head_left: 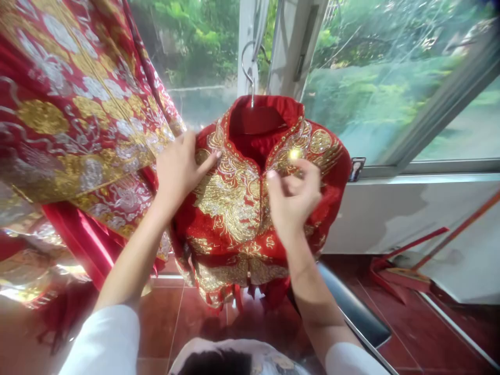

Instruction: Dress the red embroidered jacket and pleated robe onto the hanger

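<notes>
A red jacket (230,208) with gold and silver embroidery and a stand-up collar hangs in front of me on a hanger (250,73) with a metal hook. My left hand (180,159) grips its shoulder on the left, thumb across the front and the other fingers partly hidden at the sleeve side. Against the chest just below the collar on the right is my right hand (296,195). Its thumb lies near the front opening and stands apart from the bent index finger; nothing shows between them. A bright glint shines just above that index finger.
Another embroidered red garment (89,114) hangs close on the left. Behind the jacket are window frames (289,52). A small photo (356,169) stands at the sill. Low on the right are a dark padded seat (351,302) and a red dustpan (390,281) on red floor tiles.
</notes>
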A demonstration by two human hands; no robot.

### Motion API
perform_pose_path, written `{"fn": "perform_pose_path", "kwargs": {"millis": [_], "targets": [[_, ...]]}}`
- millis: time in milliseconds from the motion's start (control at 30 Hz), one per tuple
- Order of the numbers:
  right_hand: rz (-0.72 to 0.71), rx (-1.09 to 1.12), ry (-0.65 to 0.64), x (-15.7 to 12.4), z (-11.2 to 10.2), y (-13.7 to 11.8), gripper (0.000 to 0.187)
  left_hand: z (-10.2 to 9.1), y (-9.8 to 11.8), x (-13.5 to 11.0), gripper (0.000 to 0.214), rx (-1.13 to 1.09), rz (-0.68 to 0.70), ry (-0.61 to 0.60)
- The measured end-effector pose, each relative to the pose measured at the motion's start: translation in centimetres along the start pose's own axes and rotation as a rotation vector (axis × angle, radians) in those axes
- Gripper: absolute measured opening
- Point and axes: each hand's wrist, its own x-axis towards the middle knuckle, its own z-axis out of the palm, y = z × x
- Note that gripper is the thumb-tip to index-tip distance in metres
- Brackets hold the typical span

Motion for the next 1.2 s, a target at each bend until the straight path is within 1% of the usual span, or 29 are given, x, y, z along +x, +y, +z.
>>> {"fn": "perform_pose_path", "kwargs": {"millis": [33, 67, 100, 133, 200, 267, 300, 333, 400, 433, 467, 500, 567, 633, 700, 767, 833, 933, 1033, 1100, 1200], "targets": [[0.013, 0.023, -0.041, -1.1, 1.0, -0.8, 0.037, 0.2, -0.1, 0.0, 0.059, -0.010, -0.001, 0.007], [0.029, 0.042, -0.045, -1.7, 1.9, -1.3, 0.037, 0.3, -0.2, 0.0, 0.059, -0.019, 0.000, 0.011], [0.052, 0.074, -0.022, -1.9, 2.6, -1.6, 0.035, 0.5, -0.3, 0.0, 0.058, -0.026, 0.001, 0.015], [0.087, 0.134, -0.016, -1.9, 2.9, -1.6, 0.033, 0.6, -0.4, 0.0, 0.058, -0.032, 0.002, 0.017], [0.199, 0.315, -0.018, -2.1, 2.8, -1.1, 0.029, 0.7, -0.6, 0.0, 0.058, -0.049, 0.008, 0.021], [0.352, 0.488, -0.047, -3.8, 1.6, 0.2, 0.028, 0.8, -0.6, 0.0, 0.058, -0.073, 0.015, 0.026], [0.440, 0.541, -0.065, -5.5, 0.7, 1.2, 0.028, 0.9, -0.6, 0.0, 0.057, -0.085, 0.018, 0.031], [0.533, 0.567, -0.093, -7.7, -0.3, 2.4, 0.028, 1.0, -0.6, 0.0, 0.057, -0.092, 0.020, 0.037], [0.759, 0.527, -0.120, -13.4, -2.6, 5.1, 0.032, 1.2, -0.6, 0.0, 0.056, -0.097, 0.022, 0.056], [0.882, 0.497, -0.138, -16.5, -3.9, 6.6, 0.038, 1.3, -0.6, 0.0, 0.056, -0.096, 0.025, 0.067], [0.998, 0.457, -0.134, -19.6, -5.2, 8.1, 0.042, 1.4, -0.7, 0.0, 0.055, -0.096, 0.030, 0.080], [1.100, 0.420, -0.093, -22.4, -6.5, 9.5, 0.046, 1.5, -0.7, 0.0, 0.055, -0.098, 0.034, 0.093], [1.188, 0.360, -0.080, -26.7, -8.9, 11.7, 0.049, 1.8, -0.8, 0.1, 0.055, -0.113, 0.039, 0.109], [1.240, 0.320, -0.102, -28.9, -10.8, 13.0, 0.052, 2.0, -0.8, 0.2, 0.054, -0.133, 0.031, 0.110], [1.262, 0.305, -0.137, -29.1, -11.8, 13.4, 0.051, 2.1, -0.6, 0.2, 0.053, -0.143, 0.013, 0.111], [1.248, 0.316, -0.166, -28.0, -11.6, 13.2, 0.048, 2.1, -0.4, 0.2, 0.054, -0.136, -0.006, 0.124], [1.219, 0.340, -0.192, -26.4, -10.3, 12.5, 0.048, 2.0, -0.1, 0.1, 0.055, -0.123, -0.020, 0.133], [1.162, 0.395, -0.225, -24.1, -7.4, 10.9, 0.048, 1.7, 0.2, -0.2, 0.056, -0.117, -0.029, 0.134], [1.103, 0.417, -0.222, -22.6, -5.2, 9.6, 0.042, 1.5, 0.4, -0.4, 0.055, -0.116, -0.021, 0.139], [1.089, 0.400, -0.202, -22.0, -4.5, 9.3, 0.039, 1.5, 0.4, -0.5, 0.055, -0.112, -0.017, 0.144], [1.105, 0.378, -0.161, -21.5, -4.2, 9.8, 0.038, 1.6, 0.5, -0.7, 0.055, -0.109, -0.022, 0.142]]}}
